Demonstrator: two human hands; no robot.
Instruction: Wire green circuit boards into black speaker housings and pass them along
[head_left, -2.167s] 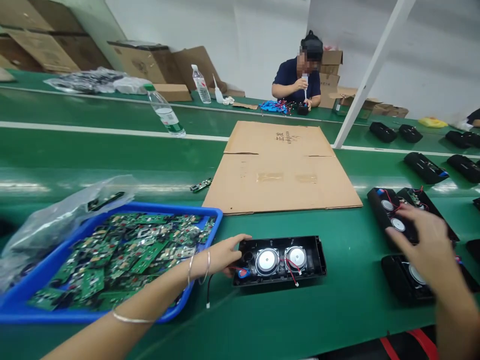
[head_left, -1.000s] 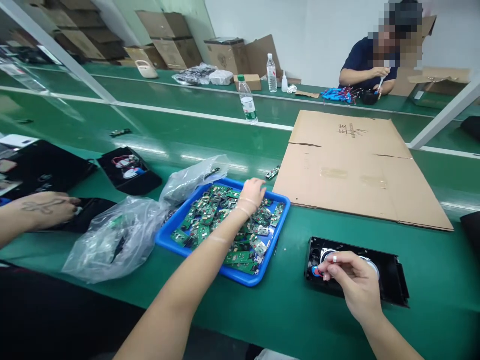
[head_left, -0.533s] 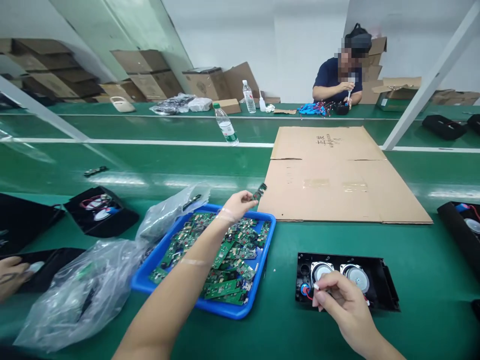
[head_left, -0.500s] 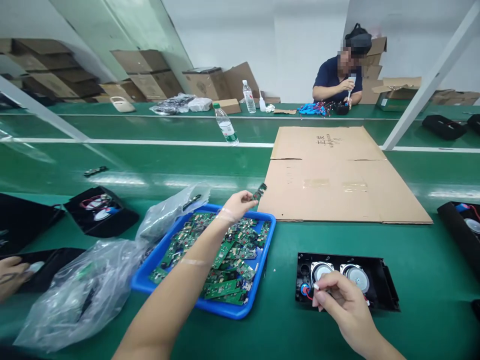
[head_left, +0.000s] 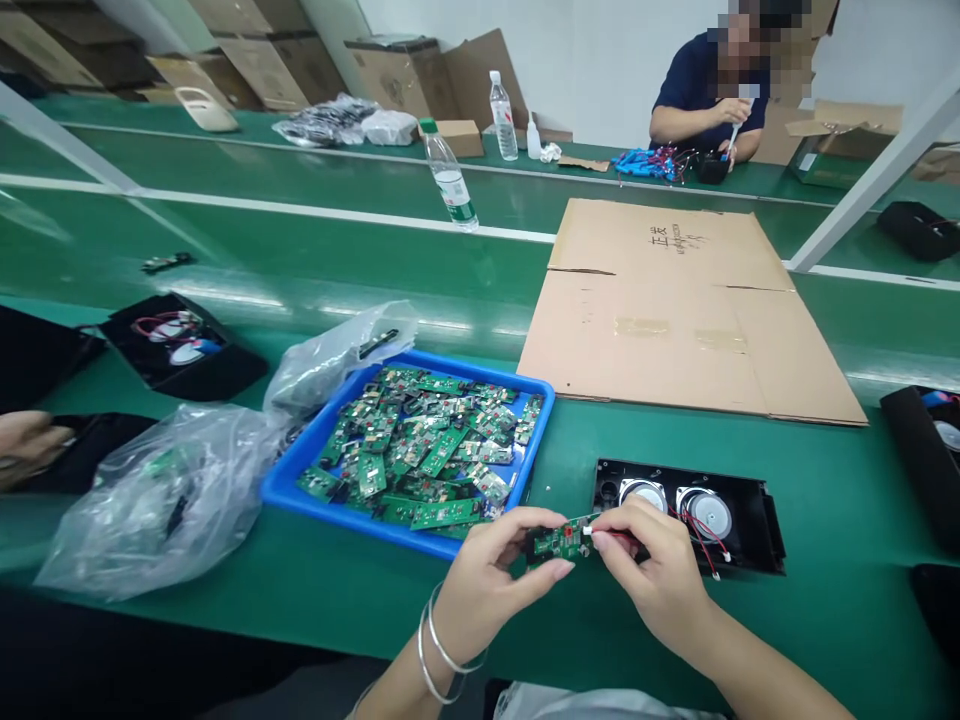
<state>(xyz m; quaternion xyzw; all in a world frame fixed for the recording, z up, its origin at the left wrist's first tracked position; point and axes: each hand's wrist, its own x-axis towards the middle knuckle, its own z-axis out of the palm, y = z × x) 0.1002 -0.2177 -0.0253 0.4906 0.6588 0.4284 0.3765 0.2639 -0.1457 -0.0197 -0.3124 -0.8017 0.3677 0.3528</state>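
Note:
My left hand (head_left: 499, 570) grips a green circuit board (head_left: 559, 541) by its left end, in front of the speaker case. At the board's right end, my right hand (head_left: 654, 560) pinches a small white plug (head_left: 587, 532) with red and black wires; whether it is seated in the board I cannot tell. Just behind my right hand lies a black speaker case (head_left: 754, 520) with two round speakers (head_left: 705, 514) and loose wires ending in white plugs. To the left, a blue tray (head_left: 541, 430) holds many green circuit boards (head_left: 442, 450).
Plastic bags (head_left: 172, 500) lie left of the tray, near another black case (head_left: 184, 345). A person's hand (head_left: 30, 450) shows at the left edge. Flattened cardboard (head_left: 690, 310) lies behind. A bottle (head_left: 450, 180) stands farther back; a co-worker (head_left: 709, 95) sits across.
My left hand has come from above the tray toward me and right, bringing the circuit board to my right hand. The plug now meets the board's end. The view has tilted down.

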